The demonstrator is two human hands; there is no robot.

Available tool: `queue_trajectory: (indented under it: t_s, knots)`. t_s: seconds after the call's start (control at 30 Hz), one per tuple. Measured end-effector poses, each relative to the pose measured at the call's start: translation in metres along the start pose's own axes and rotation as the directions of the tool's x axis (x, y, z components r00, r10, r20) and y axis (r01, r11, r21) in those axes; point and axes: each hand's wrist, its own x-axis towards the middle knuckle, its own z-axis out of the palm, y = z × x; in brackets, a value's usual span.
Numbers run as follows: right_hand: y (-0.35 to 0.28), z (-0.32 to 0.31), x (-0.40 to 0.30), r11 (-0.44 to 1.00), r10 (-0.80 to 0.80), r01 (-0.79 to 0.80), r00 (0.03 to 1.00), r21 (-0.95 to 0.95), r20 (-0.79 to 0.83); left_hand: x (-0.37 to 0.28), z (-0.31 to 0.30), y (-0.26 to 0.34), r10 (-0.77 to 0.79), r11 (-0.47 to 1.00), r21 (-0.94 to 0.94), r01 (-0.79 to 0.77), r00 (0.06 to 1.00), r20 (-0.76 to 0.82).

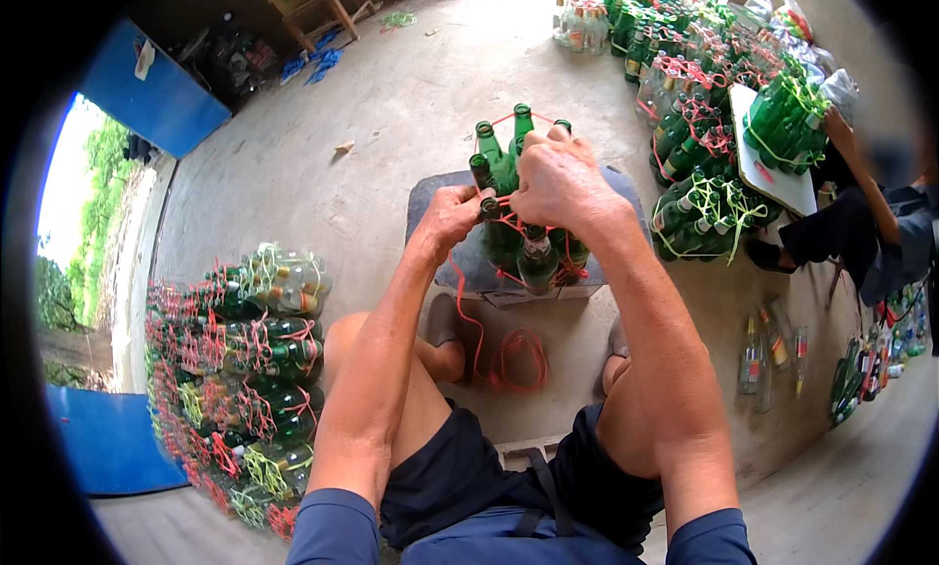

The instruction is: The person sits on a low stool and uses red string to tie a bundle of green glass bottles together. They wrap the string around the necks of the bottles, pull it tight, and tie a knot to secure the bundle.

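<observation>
Several green glass bottles (pixel 538 260) stand upright in a cluster on a low dark stand (pixel 429 202) in front of me. Red plastic twine (pixel 460 290) runs around and between their necks. My left hand (pixel 456 214) pinches the twine at the cluster's left side, beside a bottle neck. Over the right side of the necks, my right hand (pixel 559 176) is closed with its knuckles up; its fingertips and what they grip are partly hidden. From the left hand the twine hangs down to a loose red coil (pixel 522 359) on the floor between my feet.
Tied bottle bundles are stacked at my left (pixel 271 345) and at the upper right (pixel 689 117). At the right, a seated person (pixel 891 220) handles a green bottle bundle (pixel 788 121) on a white board (pixel 777 183). Loose bottles (pixel 774 341) lie on the floor nearer me.
</observation>
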Motion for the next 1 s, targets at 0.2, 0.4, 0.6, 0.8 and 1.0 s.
queue_trajectory:
  t_s: [0.2, 0.4, 0.6, 0.8, 1.0]
  knots:
    - [0.009, -0.001, 0.005, 0.999, 0.02, -0.02, 1.0, -0.031, 0.009, 0.002, 0.0, -0.005, 0.1, 0.994, -0.056, -0.099, 0.995, 0.016]
    - [0.013, 0.001, 0.004, 0.996, 0.06, -0.059, 0.998, -0.069, 0.01, -0.001, -0.002, -0.001, 0.087, 0.996, -0.024, -0.086, 0.996, 0.026]
    - [0.024, 0.0, 0.009, 0.998, 0.07, -0.07, 0.995, -0.008, 0.069, 0.005, 0.0, -0.006, 0.111, 0.993, -0.041, -0.11, 0.994, 0.022]
    - [0.029, 0.004, 0.012, 0.998, 0.057, -0.058, 0.997, 0.012, 0.045, 0.001, -0.004, -0.006, 0.077, 0.997, -0.018, -0.076, 0.996, 0.043]
    - [0.028, 0.001, 0.019, 0.994, 0.099, -0.095, 0.99, -0.044, 0.101, -0.01, -0.008, 0.004, 0.082, 0.994, -0.086, -0.075, 0.993, 0.081]
